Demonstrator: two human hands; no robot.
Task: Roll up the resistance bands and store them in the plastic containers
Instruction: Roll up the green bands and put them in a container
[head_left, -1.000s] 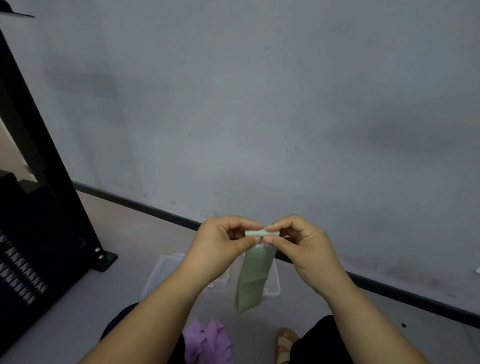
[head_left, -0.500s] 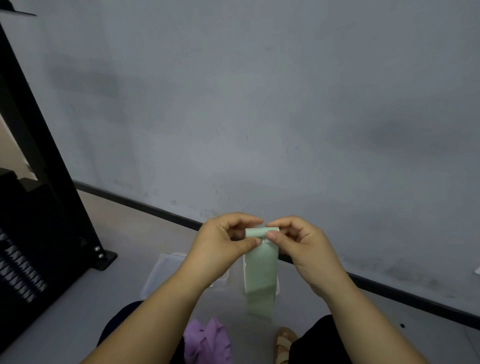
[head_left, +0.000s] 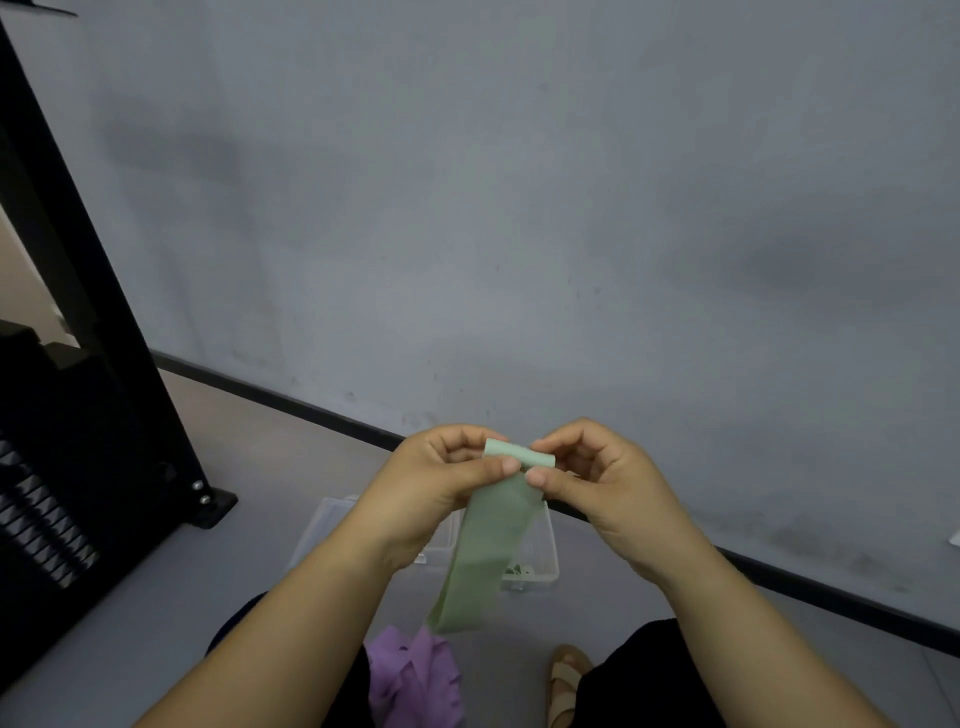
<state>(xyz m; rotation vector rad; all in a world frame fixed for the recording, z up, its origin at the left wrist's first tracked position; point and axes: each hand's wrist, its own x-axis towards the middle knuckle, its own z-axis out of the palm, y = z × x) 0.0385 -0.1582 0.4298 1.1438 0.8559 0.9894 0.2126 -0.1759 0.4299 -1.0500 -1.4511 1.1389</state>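
A pale green resistance band (head_left: 485, 540) hangs in front of me, its top end turned into a small roll. My left hand (head_left: 431, 478) pinches the roll's left side between thumb and fingers. My right hand (head_left: 597, 473) pinches its right side the same way. The loose tail slants down and to the left. Below it, on the floor, stand clear plastic containers (head_left: 543, 561), partly hidden by my hands and the band; one holds something green. A purple band (head_left: 410, 670) lies bunched on my lap.
A grey wall with a black baseboard (head_left: 291, 400) runs behind the containers. A black metal frame (head_left: 104, 322) with a bolted foot stands at the left. My sandalled foot (head_left: 566, 680) rests on the grey floor at the bottom.
The band's hanging tail has swung from straight down to slanting left, and the roll at its top has turned a little between my fingers. Both hands stay where they were.
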